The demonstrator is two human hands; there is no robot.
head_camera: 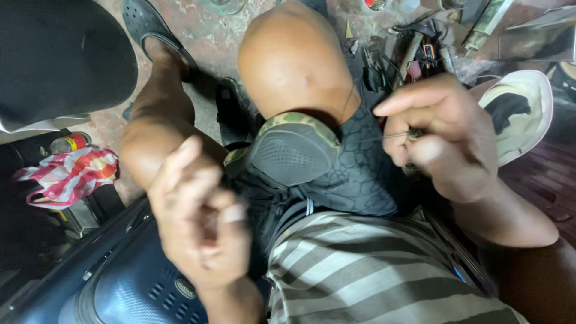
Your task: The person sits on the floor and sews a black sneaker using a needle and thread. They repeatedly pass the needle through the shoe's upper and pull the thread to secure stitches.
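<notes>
My right hand (441,135) is pinched shut on a small dark metal part (414,134), from which a thin wire (378,138) runs left across my dark patterned shorts (360,168). My left hand (201,225) is blurred and curled into a loose fist above a dark blue plastic casing (129,282); whether it holds anything I cannot tell. Between my hands are my bare knee (291,57) and my striped shirt (372,270).
Pliers and other metal tools (414,51) lie on the stained floor beyond my knee. A white cap (522,114) sits at right. A red and white plastic bag (69,174) and a small can lie at left. My sandalled foot (150,30) is at the top.
</notes>
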